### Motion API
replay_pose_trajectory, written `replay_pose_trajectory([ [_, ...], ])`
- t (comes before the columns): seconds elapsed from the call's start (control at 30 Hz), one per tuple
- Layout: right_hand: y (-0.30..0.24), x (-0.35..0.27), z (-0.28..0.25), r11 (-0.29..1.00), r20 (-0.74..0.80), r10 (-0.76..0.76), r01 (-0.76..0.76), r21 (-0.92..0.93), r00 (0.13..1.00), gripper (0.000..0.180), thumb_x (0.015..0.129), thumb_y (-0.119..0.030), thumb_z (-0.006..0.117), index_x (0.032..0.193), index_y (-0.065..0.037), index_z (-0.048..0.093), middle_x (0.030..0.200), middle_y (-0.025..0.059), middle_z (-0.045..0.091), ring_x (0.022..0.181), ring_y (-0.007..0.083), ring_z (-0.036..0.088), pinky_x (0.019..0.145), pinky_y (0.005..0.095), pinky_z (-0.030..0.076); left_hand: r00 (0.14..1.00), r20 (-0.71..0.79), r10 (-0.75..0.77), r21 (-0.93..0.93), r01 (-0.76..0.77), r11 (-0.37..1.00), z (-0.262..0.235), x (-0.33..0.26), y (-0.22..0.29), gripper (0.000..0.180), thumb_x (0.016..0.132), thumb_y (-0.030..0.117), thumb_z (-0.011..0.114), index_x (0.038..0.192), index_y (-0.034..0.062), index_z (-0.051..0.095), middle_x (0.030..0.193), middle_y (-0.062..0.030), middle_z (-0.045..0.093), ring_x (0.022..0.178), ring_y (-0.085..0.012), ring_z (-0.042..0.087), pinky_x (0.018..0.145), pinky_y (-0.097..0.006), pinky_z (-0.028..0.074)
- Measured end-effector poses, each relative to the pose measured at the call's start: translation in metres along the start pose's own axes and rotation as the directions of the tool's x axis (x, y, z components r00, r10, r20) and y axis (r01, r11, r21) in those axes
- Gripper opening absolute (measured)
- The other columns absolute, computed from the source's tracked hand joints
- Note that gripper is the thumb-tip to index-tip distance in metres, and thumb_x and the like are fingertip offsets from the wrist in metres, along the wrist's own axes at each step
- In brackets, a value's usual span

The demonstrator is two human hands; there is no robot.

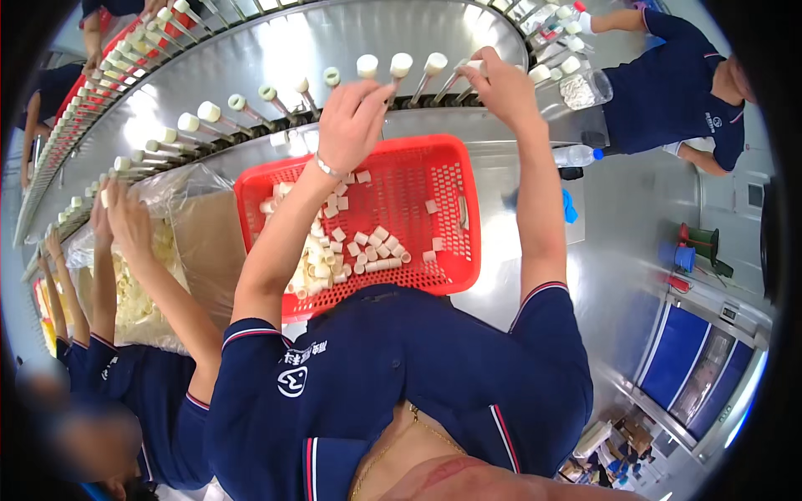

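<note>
Steel machine top: here it is, brushed and bright, the metal surface [368, 37] sweeping across twelve o'clock with blurred glare on it.
Navy shirt: filling six o'clock, the wearer's knit polo [401, 351], red-and-white trim on collar and sleeves, white lettering beside a round emblem [292, 382] toward seven.
Red basket: dead centre, the moulded plastic basket [474, 217], rounded corners, walls and floor pierced with small holes.
Clear bag: over at nine, crinkled plastic film [190, 192] beside cream pieces [138, 292].
Left hand: at eleven, the left hand [347, 125] reaches in with fingers bent, tips beside a rod; whether they grip anything, I cannot tell.
Right hand: up at one, the right hand [505, 92], thumb and forefinger pinched together on a white piece.
Rods: slim metal rods [423, 88] fan out from nine round past twelve, most tipped in white, some with greenish ends.
Loose cylinders: matte, stubby, off-white tubes [384, 244], heaped mostly toward seven in the basket.
White piece: that small tip [474, 66] sits right between the right thumb and forefinger, at a rod's upper end.
</note>
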State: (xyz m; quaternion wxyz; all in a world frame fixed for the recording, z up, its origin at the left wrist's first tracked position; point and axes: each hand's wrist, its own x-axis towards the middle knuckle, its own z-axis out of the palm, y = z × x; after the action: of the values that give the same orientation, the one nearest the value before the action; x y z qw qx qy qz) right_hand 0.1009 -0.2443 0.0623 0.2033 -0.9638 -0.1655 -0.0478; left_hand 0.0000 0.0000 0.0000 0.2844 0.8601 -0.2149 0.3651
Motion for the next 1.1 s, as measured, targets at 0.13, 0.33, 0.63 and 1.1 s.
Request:
replay_pose_trajectory([
  [0.13,0.022,0.013,-0.001,0.966,0.105,-0.057,0.081,-0.246,0.993,0.044,0.087,-0.043,0.057,0.111,-0.007,0.052,0.082,0.0163,0.068,0.082,0.0374,0.065,0.074,0.0471,0.049,0.991,0.127,-0.037,-0.057,0.045,0.997,0.022,-0.086,0.009,0.036,0.072,-0.001,0.062,0.106,0.0064,0.061,0.099,-0.0097,0.058,0.086,-0.0274,0.058,0.073,-0.039,0.049],
  [0.33,0.034,0.022,0.000,0.863,0.025,0.172,-0.138,-0.486,0.985,0.042,0.088,-0.041,0.053,0.107,-0.004,0.052,0.091,0.0170,0.068,0.083,0.0394,0.065,0.073,0.0495,0.049,0.734,0.622,-0.272,0.165,0.217,0.962,0.097,-0.198,-0.003,0.022,0.079,0.009,0.060,0.100,0.0052,0.061,0.100,-0.0088,0.058,0.094,-0.0253,0.059,0.071,-0.037,0.052],
  [0.63,0.019,-0.186,0.166,0.990,0.188,0.142,-0.135,-0.049,0.972,0.031,0.087,-0.029,0.061,0.102,-0.004,0.053,0.083,0.0165,0.064,0.071,0.0348,0.065,0.059,0.0454,0.051,0.494,0.770,-0.405,0.321,0.249,0.914,0.111,-0.245,-0.017,0.025,0.080,0.008,0.056,0.105,0.0031,0.061,0.114,-0.0164,0.055,0.108,-0.0300,0.055,0.078,-0.039,0.055],
  [1.1,0.055,-0.243,0.262,0.984,0.501,0.148,-0.176,0.009,0.853,0.041,0.076,-0.006,0.066,0.112,0.002,0.048,0.107,0.0235,0.054,0.085,0.0386,0.063,0.072,0.0475,0.053,0.659,0.410,-0.631,-0.533,0.734,0.420,-0.019,-0.115,0.024,0.035,0.080,0.004,0.071,0.111,0.0008,0.055,0.097,-0.0035,0.058,0.087,-0.0138,0.058,0.078,-0.027,0.049],
])
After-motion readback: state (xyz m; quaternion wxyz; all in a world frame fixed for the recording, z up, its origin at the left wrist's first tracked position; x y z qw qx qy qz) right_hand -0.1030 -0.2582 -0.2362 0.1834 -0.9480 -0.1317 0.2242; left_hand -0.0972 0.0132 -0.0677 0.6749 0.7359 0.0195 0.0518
